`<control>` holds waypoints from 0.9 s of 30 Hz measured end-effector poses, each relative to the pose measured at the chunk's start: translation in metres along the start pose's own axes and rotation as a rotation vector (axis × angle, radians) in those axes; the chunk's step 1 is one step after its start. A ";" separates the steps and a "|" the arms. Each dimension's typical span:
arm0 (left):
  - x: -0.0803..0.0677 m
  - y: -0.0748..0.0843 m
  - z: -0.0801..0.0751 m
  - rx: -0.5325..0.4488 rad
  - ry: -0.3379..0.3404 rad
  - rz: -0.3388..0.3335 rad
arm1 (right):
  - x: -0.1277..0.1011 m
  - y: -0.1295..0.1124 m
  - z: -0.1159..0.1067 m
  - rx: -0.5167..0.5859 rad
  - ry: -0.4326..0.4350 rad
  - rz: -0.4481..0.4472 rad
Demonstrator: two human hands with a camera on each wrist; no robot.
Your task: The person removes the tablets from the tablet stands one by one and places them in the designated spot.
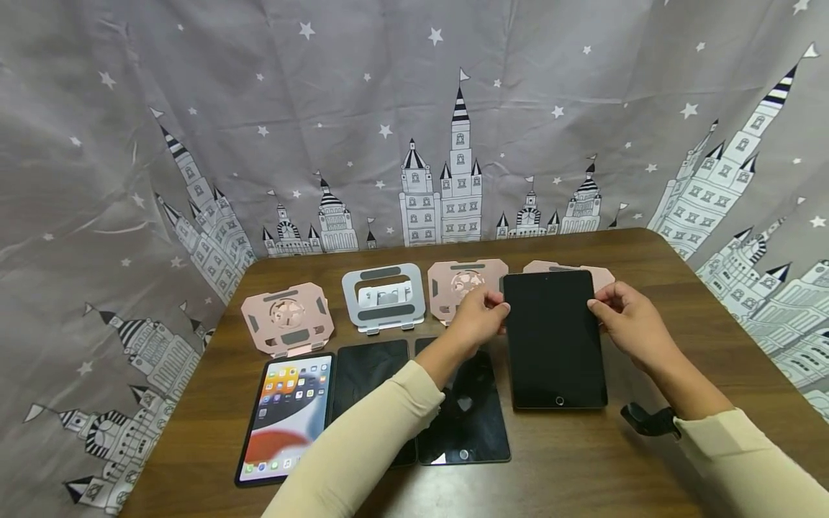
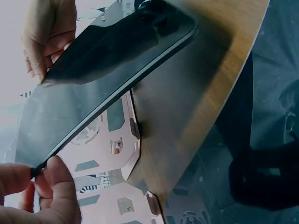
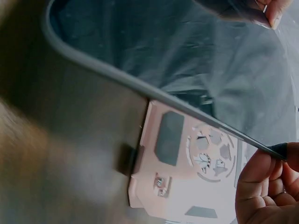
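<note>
Head view: dark tablet (image 1: 554,338) raised at far end, near edge on table (image 1: 648,252), right of centre.
Left hand (image 1: 478,316): pinching tablet's left edge near top.
Right hand (image 1: 627,321): gripping tablet's right edge near top.
Stands: pink stand (image 1: 288,318) far left, grey stand (image 1: 383,297), second pink (image 1: 461,286) behind left hand, third pink (image 1: 599,275) mostly hidden behind tablet.
Other tablets: lit tablet (image 1: 285,416) front left; two dark ones (image 1: 369,370) (image 1: 463,414) beside it, partly under left sleeve.
Left wrist view: tablet (image 2: 112,79) tilted above pink stand (image 2: 119,140), apart from it; thumb and fingers (image 2: 56,182) clamped on its edge; other hand (image 2: 46,37) on far edge.
Right wrist view: tablet edge (image 3: 154,93) over pink stand (image 3: 187,172); fingers (image 3: 261,186) curled on tablet corner; gap to stand unclear.
</note>
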State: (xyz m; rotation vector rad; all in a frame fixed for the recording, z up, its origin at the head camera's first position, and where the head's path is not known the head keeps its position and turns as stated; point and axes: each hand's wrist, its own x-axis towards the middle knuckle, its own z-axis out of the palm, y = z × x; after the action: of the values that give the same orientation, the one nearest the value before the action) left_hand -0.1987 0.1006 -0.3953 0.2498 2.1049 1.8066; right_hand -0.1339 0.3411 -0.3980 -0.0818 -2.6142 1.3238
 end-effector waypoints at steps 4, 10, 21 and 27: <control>-0.005 -0.008 -0.004 0.007 -0.014 -0.037 | -0.004 0.001 0.005 -0.015 -0.046 0.004; -0.009 -0.018 -0.010 -0.014 -0.042 -0.069 | -0.010 0.002 0.012 -0.006 -0.099 0.015; -0.014 -0.025 -0.013 0.001 -0.060 -0.119 | -0.014 0.006 0.020 -0.004 -0.146 0.052; -0.017 -0.028 -0.010 0.001 -0.062 -0.118 | -0.015 0.011 0.020 -0.028 -0.161 0.060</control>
State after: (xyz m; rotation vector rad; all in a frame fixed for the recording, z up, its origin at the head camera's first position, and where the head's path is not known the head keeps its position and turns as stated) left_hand -0.1845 0.0804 -0.4190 0.1754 2.0334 1.7085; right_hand -0.1240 0.3293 -0.4206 -0.0603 -2.7851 1.3667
